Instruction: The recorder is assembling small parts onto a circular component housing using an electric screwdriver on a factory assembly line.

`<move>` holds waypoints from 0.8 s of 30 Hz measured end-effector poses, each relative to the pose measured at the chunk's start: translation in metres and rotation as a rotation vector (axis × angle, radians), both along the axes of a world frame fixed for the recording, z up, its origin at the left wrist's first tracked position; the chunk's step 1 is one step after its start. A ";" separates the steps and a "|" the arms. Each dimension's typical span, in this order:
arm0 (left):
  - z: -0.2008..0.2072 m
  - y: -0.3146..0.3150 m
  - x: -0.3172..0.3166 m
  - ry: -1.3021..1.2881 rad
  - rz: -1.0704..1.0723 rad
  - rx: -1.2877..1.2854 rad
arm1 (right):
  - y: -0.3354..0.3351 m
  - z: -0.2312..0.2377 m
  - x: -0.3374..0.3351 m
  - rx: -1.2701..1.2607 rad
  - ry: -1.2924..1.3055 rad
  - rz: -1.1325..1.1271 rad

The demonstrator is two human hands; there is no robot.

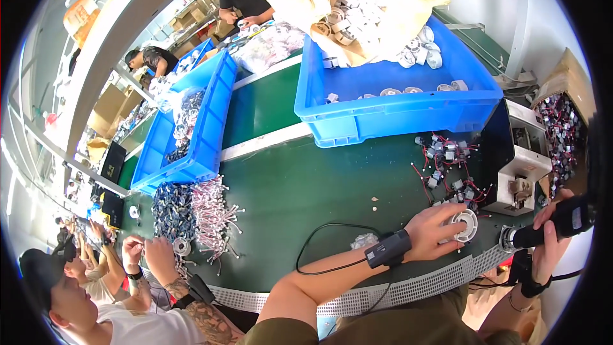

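My left hand (437, 233) reaches over the green table with its fingers curled on a round white plastic housing (471, 225), a ring-shaped piece with an open middle. A black wrist unit (388, 249) with a cable is strapped to that arm. At the far right, my right hand (548, 249) is wrapped round a black cylindrical tool (543, 234). Its silver end (507, 239) points left toward the housing, with a gap between them. Just beyond my left hand lies a loose heap of small grey motors (447, 153) with red wires.
A blue crate (396, 118) with white round parts and an opened bag stands behind. Farther left are another blue crate (214, 121) and bundled wires (214, 217). A metal fixture (520, 179) and a cardboard box of motors (562, 128) stand right. A co-worker (128, 319) sits close left.
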State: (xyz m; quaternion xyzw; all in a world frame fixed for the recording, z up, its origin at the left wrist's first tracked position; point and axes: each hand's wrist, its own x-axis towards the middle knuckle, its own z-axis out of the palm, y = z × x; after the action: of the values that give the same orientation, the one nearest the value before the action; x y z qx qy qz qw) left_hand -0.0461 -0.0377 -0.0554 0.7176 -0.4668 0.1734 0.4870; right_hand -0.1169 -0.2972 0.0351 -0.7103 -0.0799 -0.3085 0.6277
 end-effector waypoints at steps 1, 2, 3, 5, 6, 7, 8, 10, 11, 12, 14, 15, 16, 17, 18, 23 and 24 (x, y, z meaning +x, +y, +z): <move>-0.001 0.001 -0.001 0.010 -0.001 -0.002 | 0.002 -0.002 0.001 0.004 0.002 0.006; -0.002 0.001 -0.001 0.019 -0.003 -0.004 | 0.004 -0.004 0.002 0.013 0.014 -0.015; -0.002 0.002 -0.001 0.021 0.003 0.000 | 0.006 -0.006 0.003 0.023 0.026 -0.037; -0.001 0.002 -0.001 0.010 0.011 0.009 | 0.008 -0.007 0.004 0.023 0.022 -0.039; -0.001 0.001 -0.002 0.010 0.005 0.008 | 0.008 -0.006 0.002 0.018 0.016 -0.048; -0.001 0.001 -0.002 0.025 -0.001 0.011 | 0.008 -0.006 0.003 0.019 0.016 -0.046; -0.002 0.000 -0.002 0.039 -0.008 0.013 | 0.008 -0.006 0.003 0.019 0.020 -0.032; -0.002 0.000 -0.001 0.034 -0.004 0.008 | 0.007 -0.007 0.004 0.018 0.023 -0.016; -0.001 0.000 -0.001 0.029 -0.002 0.003 | 0.007 -0.007 0.005 0.023 0.023 -0.010; -0.001 0.000 -0.001 0.029 -0.001 0.003 | 0.007 -0.008 0.006 0.028 0.023 -0.004; -0.001 0.000 -0.001 0.026 -0.008 -0.005 | 0.006 -0.007 0.005 0.013 0.019 0.009; 0.000 0.000 -0.001 0.024 -0.011 -0.007 | 0.005 -0.006 0.004 -0.001 0.016 0.023; 0.000 0.000 -0.002 0.022 -0.004 -0.003 | 0.006 -0.007 0.005 0.001 0.016 0.028; -0.001 0.001 -0.002 0.019 0.002 0.001 | 0.006 -0.009 0.006 0.003 0.014 0.035; -0.002 0.002 -0.002 0.018 0.007 0.002 | 0.006 -0.010 0.007 0.004 0.012 0.041; -0.004 0.001 -0.002 0.034 -0.003 0.000 | 0.002 -0.003 0.005 -0.002 0.011 0.051; -0.004 0.001 -0.001 0.035 -0.002 -0.001 | 0.001 -0.002 0.006 -0.005 0.012 0.053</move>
State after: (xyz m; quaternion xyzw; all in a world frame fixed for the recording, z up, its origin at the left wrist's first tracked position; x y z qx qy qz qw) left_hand -0.0475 -0.0366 -0.0598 0.7197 -0.4588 0.1608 0.4957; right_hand -0.1109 -0.2959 0.0329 -0.7111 -0.0958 -0.2872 0.6345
